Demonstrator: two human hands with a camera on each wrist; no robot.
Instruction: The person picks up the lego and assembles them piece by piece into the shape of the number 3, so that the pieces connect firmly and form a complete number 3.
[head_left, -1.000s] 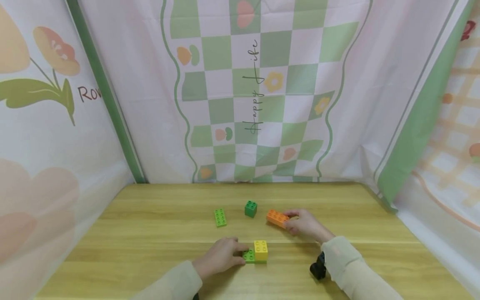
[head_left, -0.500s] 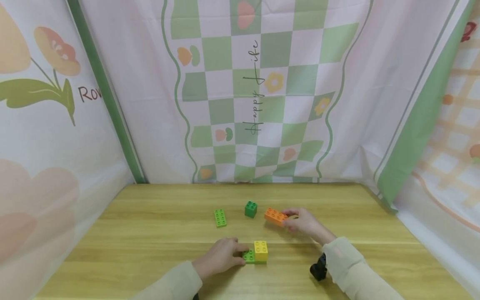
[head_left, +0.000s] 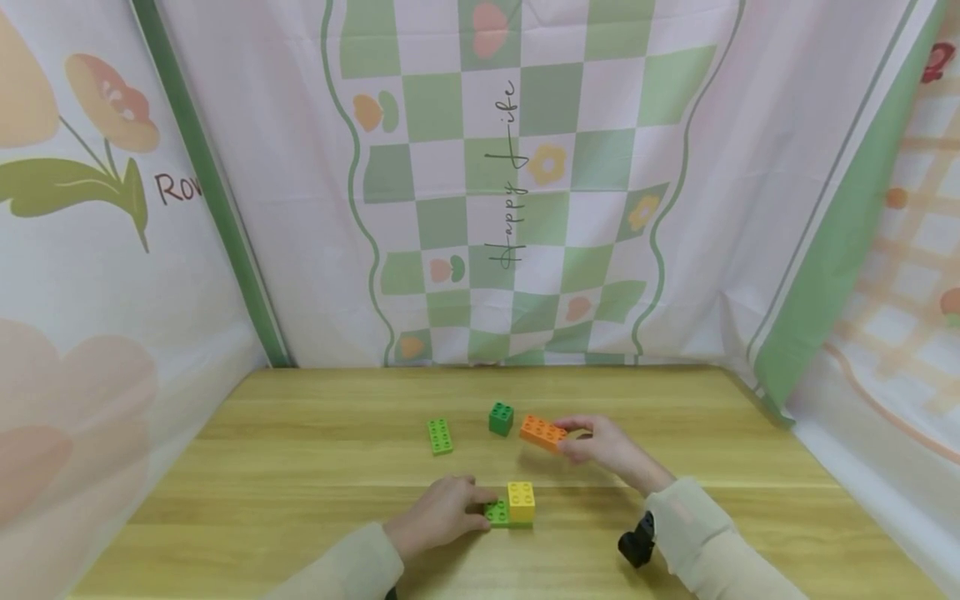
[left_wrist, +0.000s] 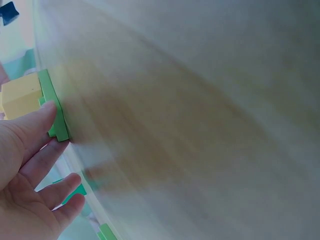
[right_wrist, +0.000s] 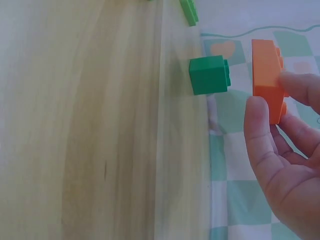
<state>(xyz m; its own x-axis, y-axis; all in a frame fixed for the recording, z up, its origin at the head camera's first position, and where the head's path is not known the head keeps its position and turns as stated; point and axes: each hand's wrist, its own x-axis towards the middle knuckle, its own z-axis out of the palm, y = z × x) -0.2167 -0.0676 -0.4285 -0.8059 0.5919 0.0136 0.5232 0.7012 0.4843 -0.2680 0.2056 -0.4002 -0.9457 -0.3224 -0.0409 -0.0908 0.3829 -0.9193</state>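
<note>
My left hand (head_left: 438,515) pinches the left end of a flat light green toy brick (head_left: 497,511) lying on the table, thumb and index finger at its edges. On that brick's right end stands a square yellow brick (head_left: 521,502); bare studs show on the left half. My right hand (head_left: 603,450) grips one end of a long orange brick (head_left: 542,432) between thumb and fingers. A shadow lies under the orange brick, which is held just above the table with its studs up in the head view.
A dark green square brick (head_left: 501,418) stands just left of the orange one. Farther left lies another flat light green brick (head_left: 440,436). Printed cloth (head_left: 555,275) hangs behind the wooden table (head_left: 315,467) and at both sides.
My right hand has moved slightly left with the orange brick, bringing it nearer the dark green brick. The left hand and the yellow and light green bricks stay in place.
</note>
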